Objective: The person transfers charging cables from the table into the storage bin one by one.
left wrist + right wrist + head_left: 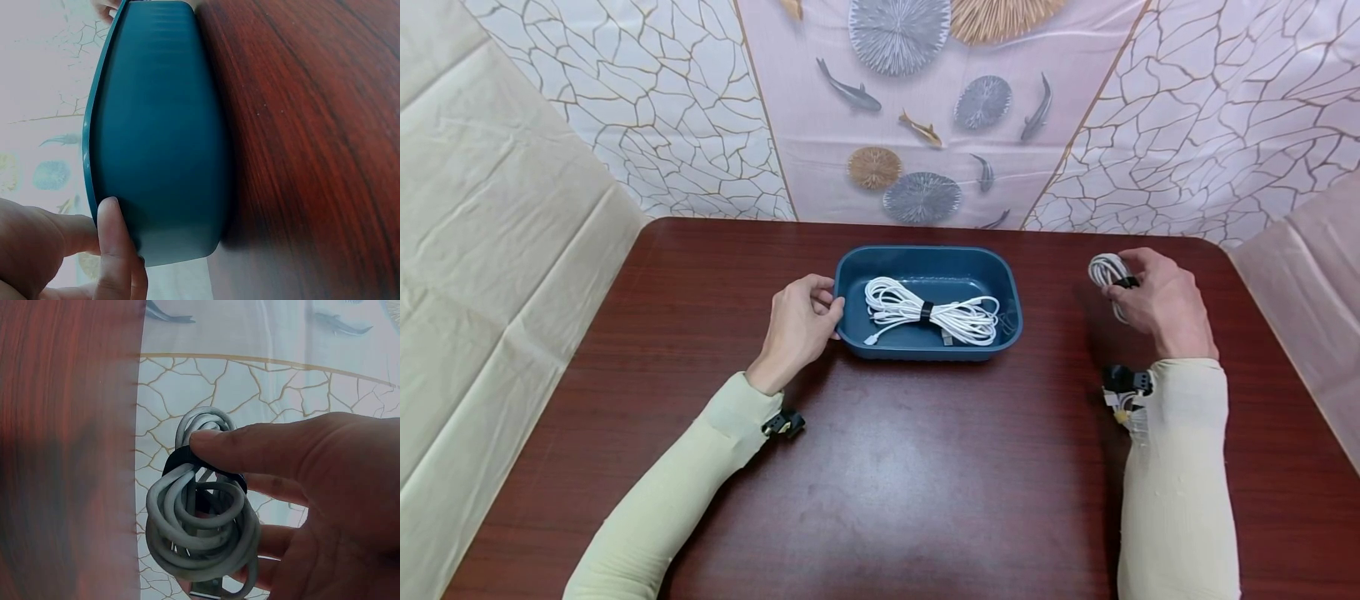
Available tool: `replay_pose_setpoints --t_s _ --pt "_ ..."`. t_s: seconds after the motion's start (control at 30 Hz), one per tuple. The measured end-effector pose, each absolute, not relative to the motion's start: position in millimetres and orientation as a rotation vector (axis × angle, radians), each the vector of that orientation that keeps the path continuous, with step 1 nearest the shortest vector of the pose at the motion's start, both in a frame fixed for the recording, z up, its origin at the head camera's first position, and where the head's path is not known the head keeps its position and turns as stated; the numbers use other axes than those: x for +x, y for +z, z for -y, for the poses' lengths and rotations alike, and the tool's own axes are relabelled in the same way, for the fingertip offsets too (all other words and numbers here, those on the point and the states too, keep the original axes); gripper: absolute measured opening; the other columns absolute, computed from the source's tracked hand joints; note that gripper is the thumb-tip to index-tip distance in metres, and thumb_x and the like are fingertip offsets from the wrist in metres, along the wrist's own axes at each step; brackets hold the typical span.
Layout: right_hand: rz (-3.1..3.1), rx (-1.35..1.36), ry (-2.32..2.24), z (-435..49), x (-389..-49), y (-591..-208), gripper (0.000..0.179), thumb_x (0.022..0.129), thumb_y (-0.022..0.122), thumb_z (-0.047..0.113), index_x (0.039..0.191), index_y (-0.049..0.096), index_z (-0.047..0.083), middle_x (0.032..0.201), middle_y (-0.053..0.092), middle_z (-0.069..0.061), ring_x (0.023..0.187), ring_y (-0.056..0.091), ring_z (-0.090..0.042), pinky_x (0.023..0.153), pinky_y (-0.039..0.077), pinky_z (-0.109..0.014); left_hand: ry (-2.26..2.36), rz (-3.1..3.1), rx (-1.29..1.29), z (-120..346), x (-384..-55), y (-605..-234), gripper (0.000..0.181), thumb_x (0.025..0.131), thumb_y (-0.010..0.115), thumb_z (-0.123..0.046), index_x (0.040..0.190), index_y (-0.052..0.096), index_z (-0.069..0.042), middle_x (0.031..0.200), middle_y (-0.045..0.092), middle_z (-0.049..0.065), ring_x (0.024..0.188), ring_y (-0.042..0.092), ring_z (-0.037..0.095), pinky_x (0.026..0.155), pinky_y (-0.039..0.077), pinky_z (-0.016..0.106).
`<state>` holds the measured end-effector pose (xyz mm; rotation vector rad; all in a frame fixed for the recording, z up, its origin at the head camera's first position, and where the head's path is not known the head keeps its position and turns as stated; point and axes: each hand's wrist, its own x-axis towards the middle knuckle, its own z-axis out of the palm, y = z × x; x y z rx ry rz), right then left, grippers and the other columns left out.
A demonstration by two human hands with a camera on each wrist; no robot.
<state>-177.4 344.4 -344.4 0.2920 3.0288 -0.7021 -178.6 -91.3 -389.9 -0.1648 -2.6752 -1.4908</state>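
Observation:
My left hand (pixel 797 325) pinches the left end of a dark blue plastic bin (pixel 925 354), thumb and fingers at its rim. Close up in the left wrist view, fingertips press the outer wall of the bin (pixel 159 125). Inside lies a bundle of white cable (pixel 891 304), bound in the middle by a black strap, its plug ends showing. Over the table's right side, my right hand (pixel 1172 304) grips a coiled grey-white USB cable (pixel 1107 271). In the right wrist view, the thumb lies over the black strap (pixel 178 459) round this coil, and a metal plug (pixel 206 589) hangs at its bottom.
The bin stands near the back edge of a reddish-brown wooden table (pixel 925 475). Behind the table hangs a patterned cloth (pixel 677 108), with plain pale cloth (pixel 497 250) along the left side. Small cameras are strapped to both wrists.

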Motion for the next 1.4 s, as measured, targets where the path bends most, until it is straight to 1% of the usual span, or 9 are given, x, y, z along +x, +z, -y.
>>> replay_pose_setpoints --t_s 0.27,0.5,0.63,0.87,1.13,1.4 --pt "-3.031 0.288 -0.677 -340 -178 -343 0.060 0.099 0.059 0.021 0.151 0.040 0.000 0.140 0.052 -0.034 0.113 0.054 -0.050 0.087 0.048 -0.066 -1.473 2.683 -0.165 91 -178 -389 0.032 0.096 0.068 -0.009 0.124 0.065 0.005 0.096 0.068 0.014 0.065 0.071 0.017 0.053 0.061 0.024" --pt "-3.025 0.298 -0.682 -338 -178 -342 0.061 0.099 0.059 0.021 0.153 0.039 0.000 0.140 0.051 -0.034 0.114 0.054 -0.049 0.087 0.049 -0.065 -1.465 2.687 -0.174 92 -178 -390 0.032 0.096 0.068 -0.009 0.125 0.064 0.005 0.097 0.068 0.014 0.061 0.071 0.015 0.054 0.061 0.024" --pt "-3.035 0.304 -0.688 -338 -178 -341 0.060 0.100 0.060 0.021 0.153 0.040 0.000 0.140 0.052 -0.033 0.114 0.055 -0.048 0.086 0.049 -0.064 -1.458 2.692 -0.173 92 -178 -390 0.032 0.097 0.067 -0.010 0.126 0.064 0.004 0.097 0.068 0.014 0.062 0.071 0.015 0.054 0.061 0.024" --pt "-3.054 0.310 -0.705 -338 -177 -340 0.059 0.100 0.060 0.021 0.152 0.041 -0.001 0.141 0.052 -0.033 0.116 0.054 -0.048 0.090 0.048 -0.066 -1.462 2.697 -0.169 92 -178 -389 0.033 0.097 0.067 -0.011 0.126 0.064 0.005 0.098 0.068 0.014 0.063 0.071 0.015 0.055 0.061 0.024" --pt "-3.075 0.301 -0.702 -336 -175 -338 0.058 0.100 0.061 0.022 0.151 0.043 0.001 0.136 0.055 -0.034 0.115 0.055 -0.049 0.089 0.048 -0.066 -1.460 2.694 -0.169 92 -178 -390 0.033 0.097 0.067 -0.010 0.126 0.064 0.005 0.098 0.068 0.014 0.062 0.071 0.014 0.054 0.061 0.024" --pt "-3.086 0.292 -0.704 -333 -175 -336 0.058 0.099 0.061 0.023 0.150 0.044 0.001 0.136 0.056 -0.033 0.115 0.054 -0.049 0.090 0.047 -0.067 -1.459 2.691 -0.172 92 -179 -391 0.033 0.096 0.067 -0.009 0.126 0.064 0.005 0.097 0.068 0.014 0.061 0.070 0.014 0.054 0.061 0.024"
